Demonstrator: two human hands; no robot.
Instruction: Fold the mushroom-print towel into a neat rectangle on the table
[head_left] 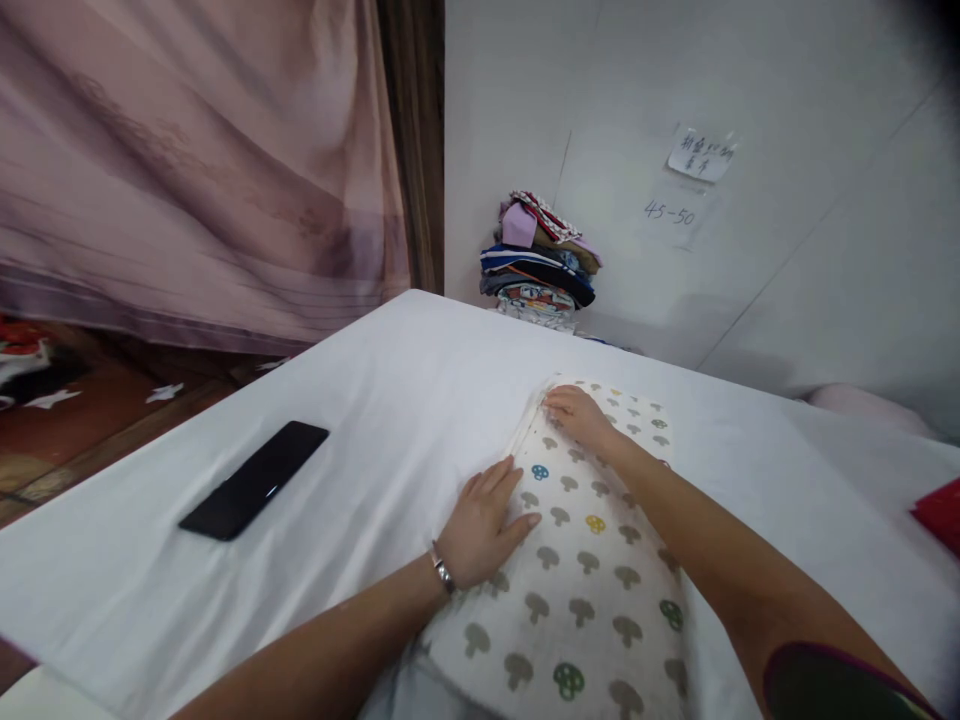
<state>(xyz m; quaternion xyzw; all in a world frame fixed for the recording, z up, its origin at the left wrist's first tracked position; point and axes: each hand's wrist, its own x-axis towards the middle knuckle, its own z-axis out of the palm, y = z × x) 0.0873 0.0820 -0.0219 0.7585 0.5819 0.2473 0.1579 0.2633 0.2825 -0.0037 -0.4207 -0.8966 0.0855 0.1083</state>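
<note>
A white cloth printed with mushrooms lies folded on the white-covered table, its near end reaching the bottom of the view. My left hand rests on the cloth's left edge, fingers stretched out and thumb apart; a metal bracelet circles that wrist. Farther up, my right hand pinches the cloth near its far left corner. The tips of the right fingers are small and partly blurred.
A black phone lies on the left of the table. Folded clothes are stacked by the wall beyond the far edge. Something red sits at the right edge. A pink curtain hangs at left; paper notes are on the wall.
</note>
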